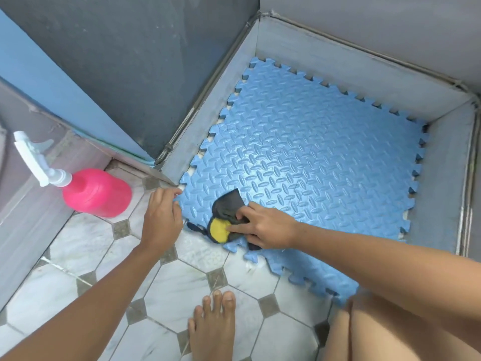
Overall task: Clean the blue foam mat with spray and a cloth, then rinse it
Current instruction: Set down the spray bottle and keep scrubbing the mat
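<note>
Blue foam mat (312, 157) lies flat in a grey-walled recess (338, 56), its near toothed edge overlapping the tiled floor (78, 256). Right hand (268, 225) presses a dark cloth (229, 207) with a yellow patch onto the mat's near corner, fingers closed over it. Left hand (161, 217) rests at the mat's left edge, fingers curled, holding nothing visible. Pink spray bottle (96, 191) stands on the floor, left.

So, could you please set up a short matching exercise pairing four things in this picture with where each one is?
Things:
1. spray bottle
2. cloth
3. left hand
4. blue foam mat

Places:
A. under the right hand
B. at the mat's near-left corner
C. standing on the tiled floor, left of the mat
D. lying partly inside the grey-walled corner

Pairs: 1-C, 2-A, 3-B, 4-D
</note>
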